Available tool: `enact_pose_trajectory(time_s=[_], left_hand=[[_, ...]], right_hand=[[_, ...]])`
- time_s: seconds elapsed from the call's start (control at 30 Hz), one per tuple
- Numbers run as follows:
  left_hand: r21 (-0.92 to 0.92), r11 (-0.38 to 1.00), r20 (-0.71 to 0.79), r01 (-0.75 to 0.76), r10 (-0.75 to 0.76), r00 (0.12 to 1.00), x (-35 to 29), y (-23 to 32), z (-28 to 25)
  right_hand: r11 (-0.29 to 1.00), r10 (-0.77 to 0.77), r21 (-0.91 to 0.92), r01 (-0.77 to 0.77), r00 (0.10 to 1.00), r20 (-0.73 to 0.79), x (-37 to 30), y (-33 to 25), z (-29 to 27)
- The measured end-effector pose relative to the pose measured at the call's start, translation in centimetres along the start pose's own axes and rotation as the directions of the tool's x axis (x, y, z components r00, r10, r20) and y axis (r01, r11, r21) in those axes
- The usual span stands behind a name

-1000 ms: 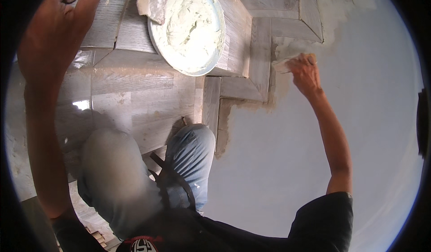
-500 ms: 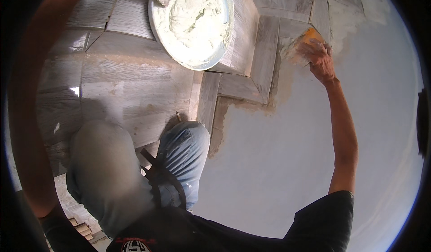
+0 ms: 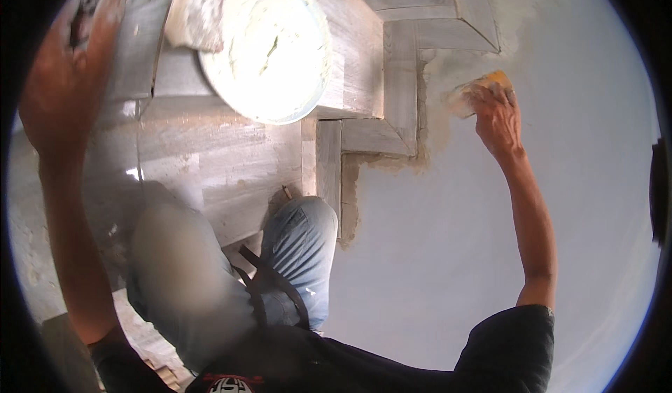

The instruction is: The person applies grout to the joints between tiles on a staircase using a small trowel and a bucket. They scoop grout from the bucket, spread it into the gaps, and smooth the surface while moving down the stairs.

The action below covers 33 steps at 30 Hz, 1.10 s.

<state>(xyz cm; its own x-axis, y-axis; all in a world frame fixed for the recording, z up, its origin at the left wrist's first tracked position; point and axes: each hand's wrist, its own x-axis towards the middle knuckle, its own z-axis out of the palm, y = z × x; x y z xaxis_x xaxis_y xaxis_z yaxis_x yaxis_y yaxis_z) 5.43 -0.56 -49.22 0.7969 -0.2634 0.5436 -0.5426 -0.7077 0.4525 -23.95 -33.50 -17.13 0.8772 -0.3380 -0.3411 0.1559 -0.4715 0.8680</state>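
My right hand (image 3: 498, 118) is closed on a plaster-smeared yellow spreader (image 3: 495, 79), against the pale blue-grey wall (image 3: 448, 246) beside the stepped tile border. The spreader's inner part is hidden by my fingers. At the upper left, my left hand (image 3: 66, 88) is raised over the wood-look tiles; blur and the picture's edge hide its fingertips, and a dark gap shows between its fingers. To its right, a round tub (image 3: 280, 92) of whitish plaster sits on a step. A flat plaster-crusted piece (image 3: 196, 11) overlaps the tub's left rim.
Wood-look tiled stairs (image 3: 203, 134) lie in front of me, with a zigzag skirting of tiles (image 3: 399, 78) along the wall. Brownish filler (image 3: 353, 190) marks the skirting's edge. My bent knees (image 3: 301, 232) are close to the step. Several wooden pieces (image 3: 164, 375) show at the lower left.
My right hand has moved slightly downward with the spreader along the wall. More of my left hand has come into view. The tub and stairs have shifted left in the picture.
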Motion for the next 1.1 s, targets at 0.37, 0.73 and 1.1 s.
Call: enact_pose_trajectory(time_s=[0.37, 0.73, 1.1], left_hand=[[-0.166, 0.985, -0.047, -0.051, 0.044, 0.998, 1.6, 4.8, -4.1], [-0.233, 0.970, 0.022, -0.063, 0.070, 0.997, 1.5, 6.4, -6.3], [-0.485, 0.734, 0.651, 0.477, -0.061, 0.756, 3.1, 10.3, -8.3]], right_hand=[[-0.163, 0.556, 0.854, -0.495, 0.669, 0.494, -7.1, -3.0, -0.2], [-0.903, 0.427, 0.225, 0.366, 0.706, 0.565, -7.2, -13.3, 1.1], [-0.797, 0.335, -0.255, 0.548, 0.751, 0.568, -6.4, -20.9, 0.2]])
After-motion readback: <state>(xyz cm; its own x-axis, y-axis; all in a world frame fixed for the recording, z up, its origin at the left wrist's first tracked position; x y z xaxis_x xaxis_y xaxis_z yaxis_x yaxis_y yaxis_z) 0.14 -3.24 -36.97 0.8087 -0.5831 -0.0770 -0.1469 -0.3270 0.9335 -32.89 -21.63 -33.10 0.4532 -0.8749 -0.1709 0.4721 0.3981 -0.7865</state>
